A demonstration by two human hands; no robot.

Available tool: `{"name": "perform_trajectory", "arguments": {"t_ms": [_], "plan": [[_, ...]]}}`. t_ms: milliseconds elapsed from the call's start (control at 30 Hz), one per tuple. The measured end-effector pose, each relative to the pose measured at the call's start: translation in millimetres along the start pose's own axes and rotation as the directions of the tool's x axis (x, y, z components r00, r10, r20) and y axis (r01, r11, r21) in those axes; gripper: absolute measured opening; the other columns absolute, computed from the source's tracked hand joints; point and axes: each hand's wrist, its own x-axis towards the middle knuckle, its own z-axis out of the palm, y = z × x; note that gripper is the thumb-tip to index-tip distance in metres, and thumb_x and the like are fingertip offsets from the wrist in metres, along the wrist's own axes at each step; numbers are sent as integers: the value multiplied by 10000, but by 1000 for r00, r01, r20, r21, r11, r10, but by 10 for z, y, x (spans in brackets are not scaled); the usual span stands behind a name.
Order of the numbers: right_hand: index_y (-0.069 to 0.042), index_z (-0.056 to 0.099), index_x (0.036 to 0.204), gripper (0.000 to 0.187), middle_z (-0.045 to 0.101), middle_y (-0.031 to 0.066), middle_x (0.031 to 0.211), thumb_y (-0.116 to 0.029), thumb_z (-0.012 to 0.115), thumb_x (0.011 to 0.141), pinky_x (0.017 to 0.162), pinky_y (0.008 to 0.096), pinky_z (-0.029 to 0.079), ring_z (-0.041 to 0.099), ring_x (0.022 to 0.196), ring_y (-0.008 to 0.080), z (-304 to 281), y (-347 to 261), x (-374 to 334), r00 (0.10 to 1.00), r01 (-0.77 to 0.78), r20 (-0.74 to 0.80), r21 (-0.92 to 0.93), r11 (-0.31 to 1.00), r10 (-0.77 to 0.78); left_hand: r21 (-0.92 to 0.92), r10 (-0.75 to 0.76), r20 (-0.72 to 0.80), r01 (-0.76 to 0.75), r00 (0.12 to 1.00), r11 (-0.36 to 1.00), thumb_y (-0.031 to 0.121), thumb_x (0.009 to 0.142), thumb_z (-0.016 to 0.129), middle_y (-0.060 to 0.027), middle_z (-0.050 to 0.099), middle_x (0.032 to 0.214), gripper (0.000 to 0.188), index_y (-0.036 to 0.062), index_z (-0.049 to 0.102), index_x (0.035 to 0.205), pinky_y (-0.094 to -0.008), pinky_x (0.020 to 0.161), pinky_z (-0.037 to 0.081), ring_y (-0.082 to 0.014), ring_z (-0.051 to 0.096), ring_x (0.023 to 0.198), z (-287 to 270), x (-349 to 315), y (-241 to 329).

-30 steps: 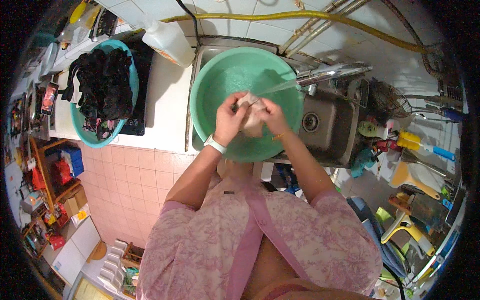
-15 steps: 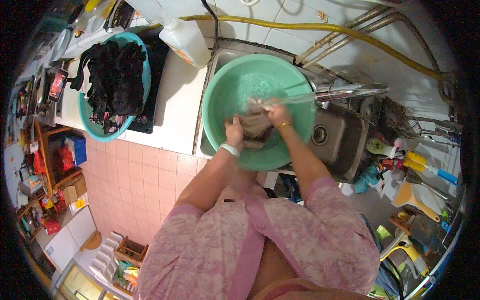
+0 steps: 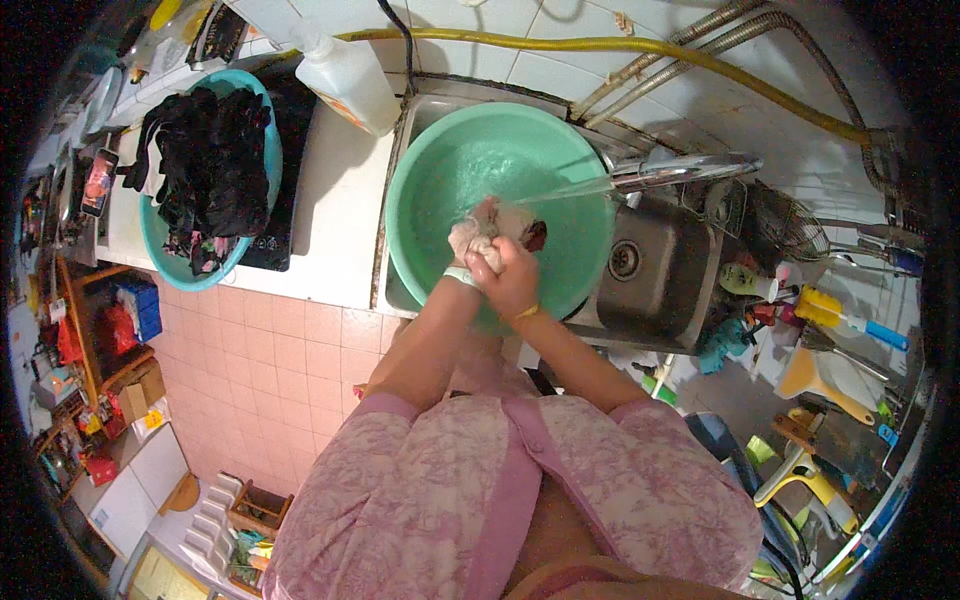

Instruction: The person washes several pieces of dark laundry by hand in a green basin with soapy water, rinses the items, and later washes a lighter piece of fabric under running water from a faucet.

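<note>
A wet garment (image 3: 512,218), pale with a dark reddish part, is bunched up over the green basin (image 3: 408,165). My left hand (image 3: 468,250), with a white band at its wrist, is closed on it. Pressed close against the left, my right hand (image 3: 514,282) also grips the cloth, its fingers wrapped round a bunched part. Folds and fingers partly hide each other. From the metal faucet (image 3: 680,172) on the right, water runs into the basin, where some water is pooled.
Left on the counter, a blue basin (image 3: 150,235) holds dark clothes (image 3: 215,160). A white bottle (image 3: 345,85) stands behind. Right of the green basin lies a bare sink bowl (image 3: 655,270), with a wire strainer (image 3: 790,225) and brushes beyond. A phone (image 3: 98,182) leans at the far left.
Both hands have come together near the basin's front, the right moving left and toward me. The garment, spread between them under the stream before, is now bunched in their grip.
</note>
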Motion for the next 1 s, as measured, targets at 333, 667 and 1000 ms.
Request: {"name": "perform_trajectory", "arguments": {"t_ms": [333, 667, 1000], "plan": [[-15, 560, 764, 252, 530, 171, 864, -249, 555, 671, 657, 406, 417, 492, 818, 323, -62, 1323, 583, 954, -212, 76, -511, 833, 290, 194, 297, -100, -274, 950, 942, 282, 758, 521, -90, 466, 1027, 442, 41, 372, 1098, -296, 686, 422, -185, 484, 874, -382, 261, -240], [-62, 494, 926, 283, 471, 193, 1011, -206, 529, 685, 734, 438, 390, 447, 914, 367, 80, 1189, 473, 880, 76, 439, -507, 859, 181, 291, 342, -410, -234, 845, 928, 330, 784, 468, -198, 387, 1175, 584, 1, 266, 1222, -308, 883, 306, -290, 388, 1071, -613, 226, -223], [44, 438, 1033, 325, 533, 114, 903, -136, 503, 770, 683, 266, 412, 504, 782, 152, 220, -46, 49, 942, -320, 71, 492, 810, 329, -152, 25, -98, -40, 995, 988, 548, 741, 434, -131, 464, 1044, 627, 74, 364, 1145, -351, 794, 406, -277, 478, 921, -561, 236, -29]]}}
